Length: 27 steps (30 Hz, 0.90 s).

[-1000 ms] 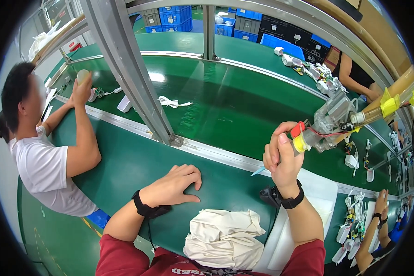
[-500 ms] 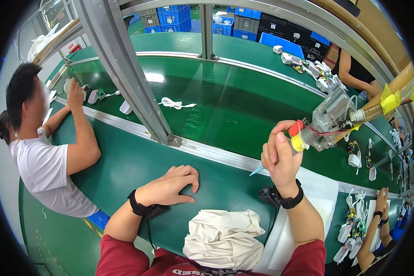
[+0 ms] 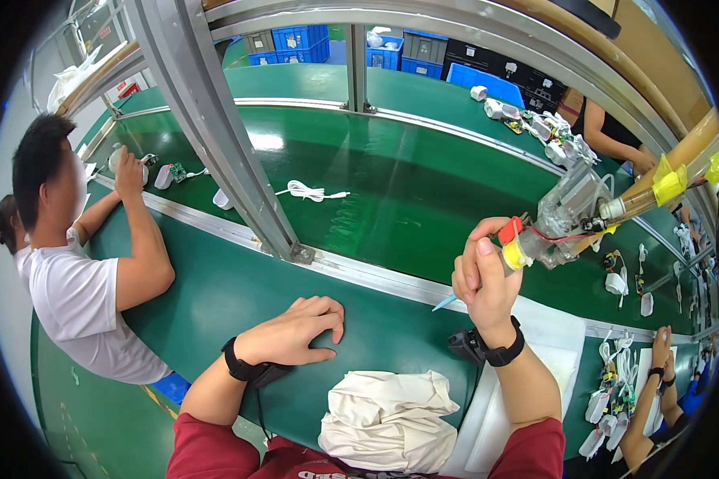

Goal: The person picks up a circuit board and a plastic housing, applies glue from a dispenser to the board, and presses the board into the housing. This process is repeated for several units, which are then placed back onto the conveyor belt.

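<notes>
Suspended power tool [image 3: 563, 219], clear-bodied with red and yellow parts, gripped at its near end.

Left hand [image 3: 291, 335]: palm down on the green worktop [image 3: 216, 295], fingers loosely curled, holding nothing; black wristband behind it. Cream cloth bundle [image 3: 387, 419]: below and between the two hands, at the worktop's near edge. Right hand [image 3: 483, 279]: raised, fingers wrapped round the tool's handle, thumb up by the red part; tool extends up and right from it to a yellow-taped hose [image 3: 667, 184]. White pad [image 3: 551, 351]: just right of the right wrist.
</notes>
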Available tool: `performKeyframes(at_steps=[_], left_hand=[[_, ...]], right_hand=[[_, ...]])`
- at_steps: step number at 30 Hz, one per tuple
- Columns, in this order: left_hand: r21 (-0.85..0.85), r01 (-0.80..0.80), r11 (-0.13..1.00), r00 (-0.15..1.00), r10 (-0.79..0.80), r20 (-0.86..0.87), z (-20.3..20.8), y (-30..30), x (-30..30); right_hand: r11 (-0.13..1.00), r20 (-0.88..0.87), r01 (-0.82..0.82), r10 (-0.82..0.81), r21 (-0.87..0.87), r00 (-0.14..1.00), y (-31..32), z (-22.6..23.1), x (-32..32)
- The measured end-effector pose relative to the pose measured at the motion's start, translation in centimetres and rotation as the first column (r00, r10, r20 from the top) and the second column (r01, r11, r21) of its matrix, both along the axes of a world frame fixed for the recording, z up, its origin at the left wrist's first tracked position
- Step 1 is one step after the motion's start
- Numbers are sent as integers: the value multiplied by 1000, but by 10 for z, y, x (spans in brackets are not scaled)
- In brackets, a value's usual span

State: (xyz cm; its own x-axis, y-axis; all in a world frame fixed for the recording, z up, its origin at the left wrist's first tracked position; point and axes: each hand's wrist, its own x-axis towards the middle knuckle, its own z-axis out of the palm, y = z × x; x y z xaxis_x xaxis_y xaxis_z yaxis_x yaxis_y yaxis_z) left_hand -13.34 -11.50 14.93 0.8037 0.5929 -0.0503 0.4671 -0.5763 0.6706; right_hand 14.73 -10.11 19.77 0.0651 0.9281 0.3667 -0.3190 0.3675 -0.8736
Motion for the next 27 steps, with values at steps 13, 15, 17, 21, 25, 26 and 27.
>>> performKeyframes(at_steps=[13,15,17,21,25,26,27], left_hand=[[9,-2,1000,1000,2,-11,-3,12,5],[7,-5,1000,1000,5,-11,-5,14,12],[-8,-6,1000,1000,6,-20,-6,17,18],[-37,-26,999,999,25,-41,-6,20,29],[-36,-32,999,999,31,-38,-4,20,36],[-34,-33,999,999,32,-37,-3,19,35],[-32,-35,999,999,34,-36,-2,18,35]], right_hand=[[1000,3,3,-3,15,1000,9,-8,6],[1000,7,18,-18,9,1000,10,-10,10],[1000,-5,11,-11,-2,1000,15,-12,15],[1000,-9,9,-9,-2,1000,22,-10,24],[1000,-14,-7,7,4,1000,19,-12,31],[1000,-19,-18,18,7,1000,19,-12,31],[1000,-16,-16,17,10,1000,18,-11,31]])
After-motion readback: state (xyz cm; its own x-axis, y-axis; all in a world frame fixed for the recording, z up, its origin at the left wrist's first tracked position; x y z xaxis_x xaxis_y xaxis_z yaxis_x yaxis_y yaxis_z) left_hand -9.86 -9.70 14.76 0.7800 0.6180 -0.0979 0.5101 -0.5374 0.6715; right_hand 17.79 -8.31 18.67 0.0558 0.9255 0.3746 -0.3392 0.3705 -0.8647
